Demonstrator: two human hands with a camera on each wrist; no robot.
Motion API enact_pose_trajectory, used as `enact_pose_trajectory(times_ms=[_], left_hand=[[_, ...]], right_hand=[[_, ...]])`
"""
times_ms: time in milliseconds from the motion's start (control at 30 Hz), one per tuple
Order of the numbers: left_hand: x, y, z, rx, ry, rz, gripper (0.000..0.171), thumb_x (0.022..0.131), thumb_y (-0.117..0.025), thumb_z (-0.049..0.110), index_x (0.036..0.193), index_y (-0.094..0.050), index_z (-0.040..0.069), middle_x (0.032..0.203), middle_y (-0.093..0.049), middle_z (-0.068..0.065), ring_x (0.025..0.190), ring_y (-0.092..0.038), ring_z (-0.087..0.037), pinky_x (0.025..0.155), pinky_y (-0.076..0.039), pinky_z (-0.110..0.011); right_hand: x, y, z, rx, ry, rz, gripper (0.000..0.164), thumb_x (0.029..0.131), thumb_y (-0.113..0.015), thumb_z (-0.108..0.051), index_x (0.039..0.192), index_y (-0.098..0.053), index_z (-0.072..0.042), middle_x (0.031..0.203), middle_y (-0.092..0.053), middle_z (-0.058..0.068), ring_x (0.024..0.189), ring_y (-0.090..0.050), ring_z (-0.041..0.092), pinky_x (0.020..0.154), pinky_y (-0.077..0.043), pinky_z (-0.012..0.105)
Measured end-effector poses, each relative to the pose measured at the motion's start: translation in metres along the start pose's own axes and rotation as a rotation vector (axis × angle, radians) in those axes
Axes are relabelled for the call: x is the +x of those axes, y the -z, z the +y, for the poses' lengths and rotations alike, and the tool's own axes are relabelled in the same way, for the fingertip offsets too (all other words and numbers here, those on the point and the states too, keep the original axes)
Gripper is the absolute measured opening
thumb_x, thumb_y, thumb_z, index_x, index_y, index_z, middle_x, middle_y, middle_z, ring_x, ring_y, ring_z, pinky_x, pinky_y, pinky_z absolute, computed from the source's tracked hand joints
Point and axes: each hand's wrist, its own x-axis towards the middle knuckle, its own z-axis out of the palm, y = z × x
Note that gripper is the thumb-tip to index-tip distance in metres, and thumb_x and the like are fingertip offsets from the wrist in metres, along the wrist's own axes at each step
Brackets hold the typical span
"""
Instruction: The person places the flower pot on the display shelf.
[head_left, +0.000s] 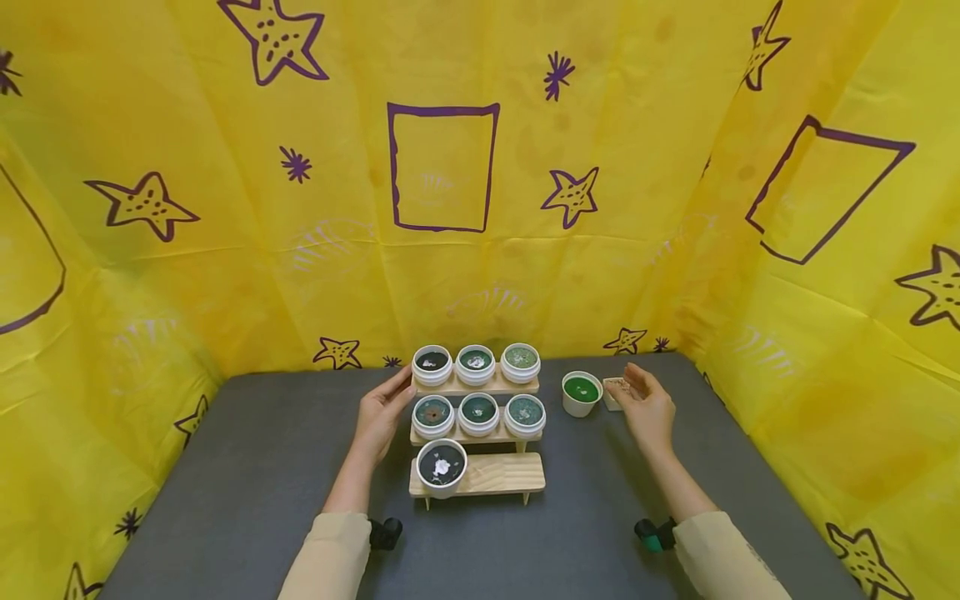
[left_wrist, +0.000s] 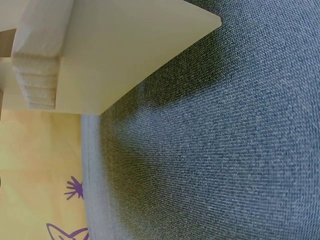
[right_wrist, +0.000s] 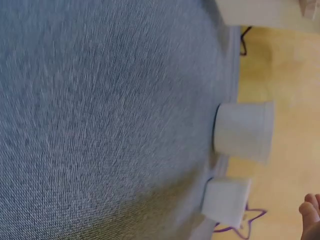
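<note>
A wooden three-tier rack (head_left: pixel 504 473) bears several small white cups of dark, green and blue-green contents, such as the front dark cup (head_left: pixel 441 465). My left hand (head_left: pixel 378 417) is at the rack's left end, its fingers and thumb by the top tier; I cannot tell how firmly they touch. The left wrist view shows the rack's pale side panel (left_wrist: pixel 130 45), without the fingers. My right hand (head_left: pixel 649 412) hovers over a small square white dish (head_left: pixel 612 405) with brownish bits, fingers bent loosely and thumb apart. In the right wrist view, only its fingertips (right_wrist: pixel 310 212) show.
A white cup of green contents (head_left: pixel 581 393) stands between the rack and the square dish. Grey cloth covers the table (head_left: pixel 277 467). A yellow curtain (head_left: pixel 465 283) with purple drawings rises along the back and sides.
</note>
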Motion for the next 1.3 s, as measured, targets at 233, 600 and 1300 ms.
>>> enact_pose_trajectory(times_ms=[233, 600, 1300], left_hand=[[0.000, -0.001, 0.001, 0.002, 0.011, 0.010, 0.050, 0.093, -0.059, -0.005, 0.140, -0.043, -0.013, 0.116, -0.067, 0.017, 0.110, -0.062, 0.008, 0.098, -0.050, -0.010], [0.001, -0.001, 0.003, 0.004, 0.048, 0.000, 0.051, 0.094, -0.058, -0.004, 0.142, -0.042, -0.011, 0.113, -0.067, 0.022, 0.111, -0.061, 0.009, 0.100, -0.049, -0.010], [0.000, -0.001, 0.001, -0.008, 0.011, 0.001, 0.051, 0.093, -0.058, -0.006, 0.141, -0.041, -0.014, 0.110, -0.069, 0.022, 0.109, -0.062, 0.008, 0.098, -0.051, -0.011]], right_hand=[[0.008, 0.001, 0.013, -0.081, 0.015, 0.029, 0.058, 0.083, -0.079, -0.013, 0.133, -0.056, 0.005, 0.132, -0.061, 0.028, 0.125, -0.059, 0.041, 0.105, -0.049, 0.041], [0.014, -0.004, 0.036, -0.228, -0.056, 0.029, 0.068, 0.084, -0.077, -0.020, 0.139, -0.049, 0.007, 0.139, -0.055, 0.028, 0.129, -0.053, 0.044, 0.113, -0.042, 0.053], [0.014, -0.011, 0.057, -0.377, -0.083, -0.013, 0.068, 0.080, -0.077, -0.021, 0.133, -0.051, 0.013, 0.127, -0.058, 0.036, 0.120, -0.052, 0.051, 0.105, -0.041, 0.059]])
